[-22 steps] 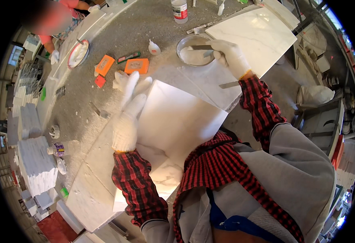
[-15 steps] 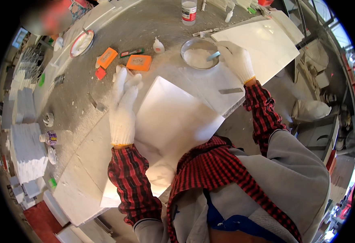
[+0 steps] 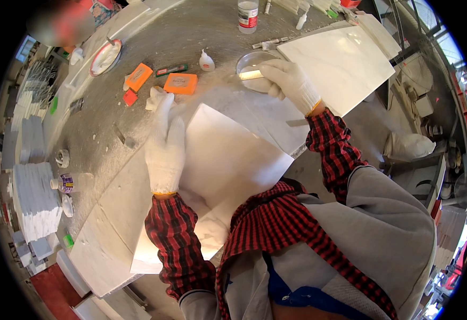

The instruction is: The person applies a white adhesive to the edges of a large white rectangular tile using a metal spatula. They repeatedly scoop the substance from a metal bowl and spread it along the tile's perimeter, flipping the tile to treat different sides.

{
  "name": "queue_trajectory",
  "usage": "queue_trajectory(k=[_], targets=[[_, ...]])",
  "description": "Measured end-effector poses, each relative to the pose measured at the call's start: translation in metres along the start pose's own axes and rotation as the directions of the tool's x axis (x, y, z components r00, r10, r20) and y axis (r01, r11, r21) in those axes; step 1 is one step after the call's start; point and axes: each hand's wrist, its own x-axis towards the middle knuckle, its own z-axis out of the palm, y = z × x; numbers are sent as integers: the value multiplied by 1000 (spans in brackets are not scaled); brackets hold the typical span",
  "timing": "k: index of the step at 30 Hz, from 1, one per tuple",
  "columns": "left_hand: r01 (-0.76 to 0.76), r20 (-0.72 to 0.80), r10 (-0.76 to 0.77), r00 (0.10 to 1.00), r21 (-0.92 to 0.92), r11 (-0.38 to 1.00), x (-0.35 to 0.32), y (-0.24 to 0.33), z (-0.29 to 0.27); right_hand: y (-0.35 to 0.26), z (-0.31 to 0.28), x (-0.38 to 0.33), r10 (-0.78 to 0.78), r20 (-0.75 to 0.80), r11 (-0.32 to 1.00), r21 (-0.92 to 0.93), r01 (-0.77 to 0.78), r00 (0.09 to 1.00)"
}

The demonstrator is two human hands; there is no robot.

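Note:
My right hand (image 3: 289, 82), in a white knit glove, is closed on a flat scraper (image 3: 251, 75) whose blade catches the light. The scraper is above the round metal bowl (image 3: 252, 55), which held white paste or powder in the earlier frame; hand and blade now cover part of it. My left hand (image 3: 166, 149), gloved the same way, lies along the left edge of a white stone slab (image 3: 233, 141) with its fingers stretched out. A crumpled white cloth-like piece (image 3: 156, 98) shows at its fingertips; whether they touch it I cannot tell.
Orange sanding pads (image 3: 180, 84), a small white squeeze bottle (image 3: 206, 61) and a red-rimmed plate (image 3: 117, 50) are on the dusty table. A clear bottle (image 3: 248, 18) stands at the back. Another white slab (image 3: 340, 66) lies right. A person (image 3: 103, 10) is at far left.
My right hand has moved left and lifted the scraper out of the bowl, turning its blade leftward. My left hand has shifted slightly, its fingers now closer together.

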Motion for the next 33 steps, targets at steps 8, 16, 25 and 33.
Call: queue_trajectory(k=[8,16,25,33], targets=[[17,14,-18,1000,76,997,10,-14,8,49,-11,-21,233,-103,972,-12,-235,967],[-106,-89,124,988,181,978,17,-43,17,66,-6,-31,129,-207,962,-210,-173,970],[145,-212,-55,976,440,886,29,-65,34,69,-9,-47,264,-165,964,37,-262,950],[155,-302,27,953,564,811,25,-92,59,83,-22,-73,222,-263,967,185,-176,939]])
